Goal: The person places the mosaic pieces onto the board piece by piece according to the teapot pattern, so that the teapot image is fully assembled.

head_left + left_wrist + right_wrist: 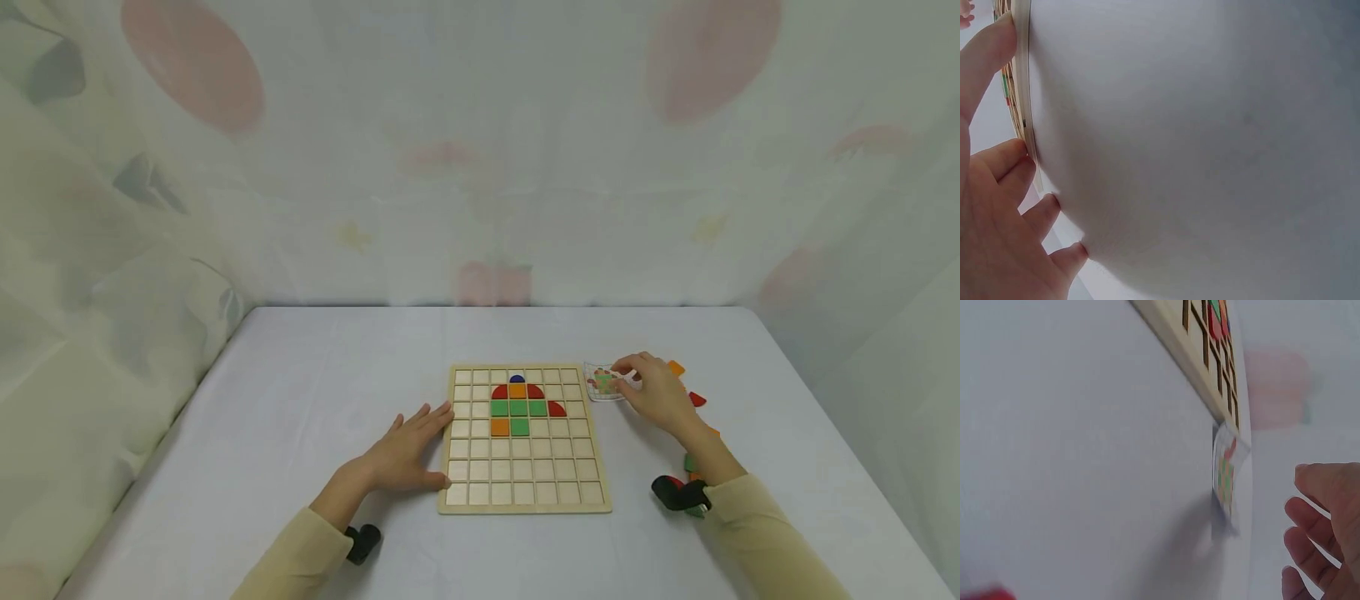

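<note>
Grid board [525, 471] lies on the counter [300, 383], just left of a pattern card [602, 382]. Left hand [405, 454], fingers spread, touches its left rim. Head view overlaps right hand [656, 396] and card; the right wrist view shows loosely bent fingers apart from it, gripping nothing.

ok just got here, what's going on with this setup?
A person is working at a wooden grid board partly filled with red, orange, green and blue pieces. Their left hand touches the board's left edge, fingers spread. Their right hand is over a printed card by the board's far right corner, with no piece visible in its fingers; whether it touches the card is unclear. More loose pieces lie on the table around the right forearm.
</note>
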`<move>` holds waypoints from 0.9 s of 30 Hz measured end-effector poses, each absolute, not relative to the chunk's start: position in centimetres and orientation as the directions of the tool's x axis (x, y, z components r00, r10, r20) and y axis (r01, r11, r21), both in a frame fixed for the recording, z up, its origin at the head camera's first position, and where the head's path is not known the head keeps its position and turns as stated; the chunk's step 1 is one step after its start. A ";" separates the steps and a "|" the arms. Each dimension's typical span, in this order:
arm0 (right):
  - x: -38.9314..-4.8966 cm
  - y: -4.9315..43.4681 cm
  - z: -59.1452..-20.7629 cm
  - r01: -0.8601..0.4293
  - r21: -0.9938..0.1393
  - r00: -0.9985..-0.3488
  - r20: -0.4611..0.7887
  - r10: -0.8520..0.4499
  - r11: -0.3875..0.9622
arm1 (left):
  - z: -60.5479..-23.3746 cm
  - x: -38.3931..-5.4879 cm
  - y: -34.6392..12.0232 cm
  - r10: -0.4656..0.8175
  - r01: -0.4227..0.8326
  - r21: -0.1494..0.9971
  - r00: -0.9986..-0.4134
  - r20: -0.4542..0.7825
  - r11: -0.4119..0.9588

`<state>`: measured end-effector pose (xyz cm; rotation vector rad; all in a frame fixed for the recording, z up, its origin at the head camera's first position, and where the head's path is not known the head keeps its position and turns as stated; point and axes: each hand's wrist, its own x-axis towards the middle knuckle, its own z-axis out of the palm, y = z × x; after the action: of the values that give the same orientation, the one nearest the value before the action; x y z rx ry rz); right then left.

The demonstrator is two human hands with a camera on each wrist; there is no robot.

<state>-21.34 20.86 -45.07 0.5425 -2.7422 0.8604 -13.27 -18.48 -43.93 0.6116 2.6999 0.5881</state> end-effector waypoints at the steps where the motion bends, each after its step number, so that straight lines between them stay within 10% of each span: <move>1: -21.4 21.3 -45.0 -0.406 -0.501 -0.909 0.313 -0.277 0.764 | -44.0 -13.3 -18.5 0.467 0.341 0.451 -0.860 -0.205 0.825; 27: -23.0 29.3 -46.6 -0.187 -0.501 -0.980 0.039 -0.194 0.845 | -44.0 -13.2 -18.5 0.484 0.368 0.436 -0.854 -0.190 0.821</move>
<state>-23.02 29.33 -46.62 0.3133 -3.0301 0.8215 -13.23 -18.54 -44.01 0.6499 2.7126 0.5631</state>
